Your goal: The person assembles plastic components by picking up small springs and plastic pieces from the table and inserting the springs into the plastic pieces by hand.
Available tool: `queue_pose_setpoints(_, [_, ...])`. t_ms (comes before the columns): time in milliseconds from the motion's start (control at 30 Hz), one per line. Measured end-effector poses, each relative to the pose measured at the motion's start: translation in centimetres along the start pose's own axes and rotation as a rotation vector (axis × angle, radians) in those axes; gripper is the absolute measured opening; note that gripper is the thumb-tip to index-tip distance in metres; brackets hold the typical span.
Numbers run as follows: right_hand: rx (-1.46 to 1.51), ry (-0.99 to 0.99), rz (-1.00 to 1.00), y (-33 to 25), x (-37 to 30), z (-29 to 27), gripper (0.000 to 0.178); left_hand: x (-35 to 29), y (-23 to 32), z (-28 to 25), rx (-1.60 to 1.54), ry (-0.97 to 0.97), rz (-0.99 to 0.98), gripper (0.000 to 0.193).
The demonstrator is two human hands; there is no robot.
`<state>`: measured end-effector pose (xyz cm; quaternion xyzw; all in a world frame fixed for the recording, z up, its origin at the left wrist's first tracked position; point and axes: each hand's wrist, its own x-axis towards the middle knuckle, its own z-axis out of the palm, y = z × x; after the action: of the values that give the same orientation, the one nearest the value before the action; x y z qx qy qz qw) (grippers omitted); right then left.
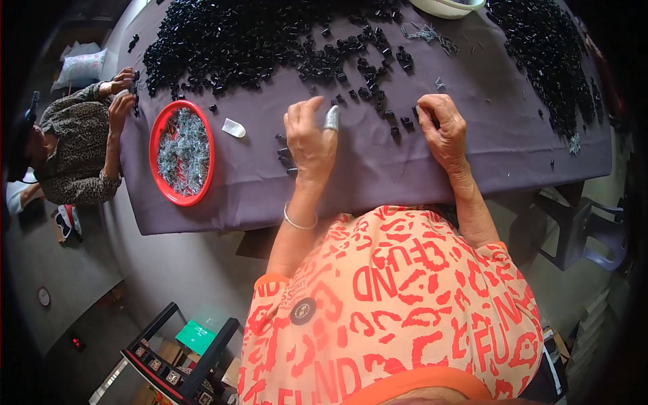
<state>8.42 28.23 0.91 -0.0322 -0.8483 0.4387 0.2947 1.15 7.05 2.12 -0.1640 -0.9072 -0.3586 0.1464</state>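
Note:
My left hand (310,145) hovers over the purple cloth with its thumb held away from the loosely bent fingers. A pale finger cover (331,119) sits on that thumb, and no held thing shows in this hand. My right hand (444,131) is closed in a pinch on a small black plastic piece (435,123), partly hidden by the fingers. Between my hands lie a few loose black pieces (395,130). Several more black pieces (285,156) lie in a short row beside my left wrist. A large heap of black pieces (223,44) spreads across the far side.
A red oval basket (209,177) of thin metallic parts (182,152) stands at left, near a white finger cover (233,128). Loose pins (432,37) lie near a pale bowl (445,8). Another black heap (540,61) is at right. A co-worker (81,142) handles pieces at the left edge.

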Motion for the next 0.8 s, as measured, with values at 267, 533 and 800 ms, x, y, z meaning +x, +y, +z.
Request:
queue_pose_setpoints(267, [-0.004,0.003,0.028,0.6,-0.1,-0.1,0.014,-0.4,-0.2,0.4,0.004,-0.063,0.091,0.016])
queue_pose_setpoints(533, [0.055,0.026,0.07,1.1,-0.2,-0.2,0.013,-1.3,0.1,-1.1,-0.176,-0.153,-0.067,0.039])
queue_pose_setpoints(800, [0.037,0.024,0.062,0.7,-0.1,-0.2,0.013,-0.3,-0.6,-0.3,-0.08,-0.117,0.011,0.024])
